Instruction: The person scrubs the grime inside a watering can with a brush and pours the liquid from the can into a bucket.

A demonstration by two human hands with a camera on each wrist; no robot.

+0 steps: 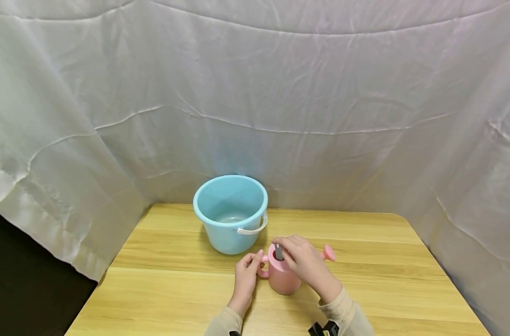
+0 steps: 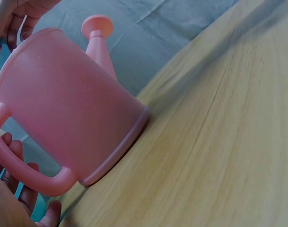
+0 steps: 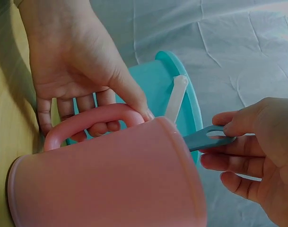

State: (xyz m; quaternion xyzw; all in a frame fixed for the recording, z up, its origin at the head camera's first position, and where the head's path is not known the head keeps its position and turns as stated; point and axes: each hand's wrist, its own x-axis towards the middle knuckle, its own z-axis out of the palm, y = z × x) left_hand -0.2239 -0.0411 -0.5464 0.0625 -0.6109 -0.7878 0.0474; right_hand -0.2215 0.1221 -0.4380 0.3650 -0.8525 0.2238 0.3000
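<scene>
A pink watering can (image 1: 284, 279) stands upright on the table, its spout pointing right. My left hand (image 1: 245, 277) is at the can's looped handle (image 3: 94, 118), thumb against its upper end and fingers behind the loop, holding it lightly. Over the can's mouth, my right hand (image 1: 304, 259) pinches the slotted handle of a grey-blue tool (image 3: 205, 139) between thumb and fingers. The tool's lower part is hidden inside the can, so its kind does not show.
Behind the can, slightly left, stands a light blue bucket (image 1: 230, 233) with a white handle (image 1: 255, 228). A pale curtain (image 1: 305, 116) encloses the back and sides of the wooden table (image 1: 175, 289).
</scene>
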